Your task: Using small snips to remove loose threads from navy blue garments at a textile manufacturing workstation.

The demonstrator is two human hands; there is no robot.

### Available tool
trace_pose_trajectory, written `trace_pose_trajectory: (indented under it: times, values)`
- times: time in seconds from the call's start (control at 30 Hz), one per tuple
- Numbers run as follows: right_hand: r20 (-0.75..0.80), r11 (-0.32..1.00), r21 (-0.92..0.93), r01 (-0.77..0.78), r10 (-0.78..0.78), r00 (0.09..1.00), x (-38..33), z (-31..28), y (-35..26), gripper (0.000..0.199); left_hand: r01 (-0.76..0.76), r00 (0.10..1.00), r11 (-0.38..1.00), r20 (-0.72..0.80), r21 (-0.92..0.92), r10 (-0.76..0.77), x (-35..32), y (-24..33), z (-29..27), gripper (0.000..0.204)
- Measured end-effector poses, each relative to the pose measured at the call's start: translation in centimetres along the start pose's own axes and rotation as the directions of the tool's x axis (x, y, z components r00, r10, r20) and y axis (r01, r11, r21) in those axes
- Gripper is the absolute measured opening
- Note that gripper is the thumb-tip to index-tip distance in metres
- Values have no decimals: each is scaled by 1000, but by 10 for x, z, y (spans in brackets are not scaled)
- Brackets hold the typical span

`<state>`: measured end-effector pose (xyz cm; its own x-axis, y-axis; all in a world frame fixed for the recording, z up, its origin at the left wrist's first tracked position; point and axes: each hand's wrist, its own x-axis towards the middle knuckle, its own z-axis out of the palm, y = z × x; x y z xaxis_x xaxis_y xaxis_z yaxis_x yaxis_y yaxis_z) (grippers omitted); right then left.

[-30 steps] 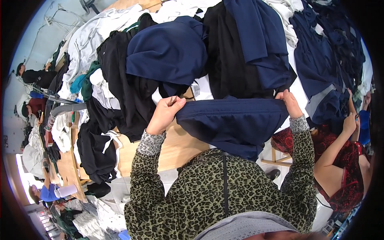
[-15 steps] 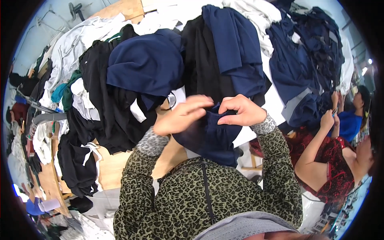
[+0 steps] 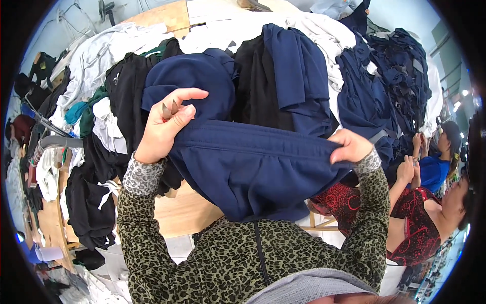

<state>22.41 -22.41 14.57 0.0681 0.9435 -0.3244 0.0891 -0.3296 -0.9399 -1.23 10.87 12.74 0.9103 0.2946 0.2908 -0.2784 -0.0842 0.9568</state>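
A navy elastic-waist garment (image 3: pixel 253 172) is stretched wide in front of my chest, its stitched waistband running nearly flat between both hands. At the band's left end, my left hand (image 3: pixel 164 124) grips it with the index finger pointing out. Two pointed metal tips, like those of thread snips (image 3: pixel 170 109), stick out among that hand's fingers; the rest of the tool is hidden. My right hand (image 3: pixel 350 146) pinches the band's right end between thumb and curled fingers. The garment's lower part hangs loosely against my jacket.
Beyond the garment lie a bundled navy cloth (image 3: pixel 195 76), black and navy garments (image 3: pixel 298 66) and a large navy heap (image 3: pixel 400 76). Black clothes (image 3: pixel 91 202) hang over the wooden table (image 3: pixel 185 210) at left. Close by on the right sits a person in red-and-black clothing (image 3: pixel 420 223), with another in blue behind.
My hands have moved apart, left hand outward left and right hand outward right. The garment, bunched up before, is now spread with its waistband pulled long.
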Motion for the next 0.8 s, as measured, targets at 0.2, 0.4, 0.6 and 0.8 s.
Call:
trace_pose_trajectory:
  times: [0.2,0.4,0.6,0.8]
  values:
    - [-39,998,-30,-57,56,998,2,-23,28,30,67,997,992,29,106,-71,-15,-45,-7,28]
    - [-48,996,36,-87,89,995,9,-29,43,28,114,993,991,-8,66,-114,-17,-73,-7,28]
    - [-54,994,3,-108,108,993,9,-28,46,26,186,978,974,66,129,-196,-11,-75,-9,29]
    - [-258,707,-697,119,-401,879,87,-23,59,19,-159,974,745,228,647,9,12,-126,16,27]
